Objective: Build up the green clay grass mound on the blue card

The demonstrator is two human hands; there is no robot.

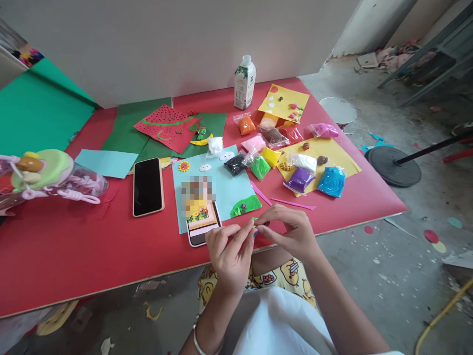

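Note:
A tiny piece of green clay [254, 219] is pinched between the fingertips of my left hand [231, 251] and my right hand [291, 230], above the table's front edge. Most of it is hidden by the fingers. A small blue spot shows by the left fingertips; I cannot tell what it is. Just beyond lies a light blue sheet [232, 190] bearing a clay sun [184, 166], white clouds [205, 167] and a green clay mound [246, 206] with a purple flower. A phone [197, 239] with a lit picture lies on the sheet's lower edge, near my left hand.
Bags of coloured clay, such as green [260, 167], purple [299, 180] and blue [331, 181], lie beyond my hands. A dark phone [148, 187] and a pink-strapped bottle [86, 182] are leftward. A white carton [244, 84] stands at the back. Pink strips [293, 203] lie nearby.

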